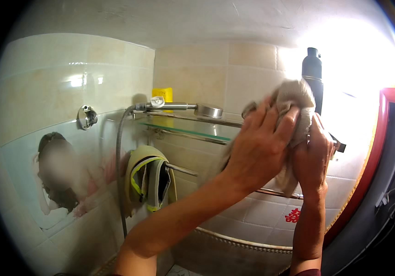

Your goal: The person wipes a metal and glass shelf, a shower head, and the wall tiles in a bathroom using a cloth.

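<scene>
My left hand (259, 148) is closed on a wrinkled grey-beige cloth (295, 100), which is partly blurred. Close beside it, my right hand (313, 155) is raised at the right end of the glass wall shelf (187, 130), touching the cloth; its fingertips are partly hidden, so its exact grip does not show. Behind the cloth stands a dark pump bottle (312, 67). A metal shower head (209, 110) with a grey hose rests along the shelf's rail, in front of a yellow container (163, 93). Part of the shelf is hidden by my hands.
A pale bag with a yellow-green zip (149, 172) hangs on the lower rail (183, 169). On the left wall are a metal shower holder (87, 117) and a mirror (21, 179) with a person's reflection. A red door frame (378, 138) stands at the right.
</scene>
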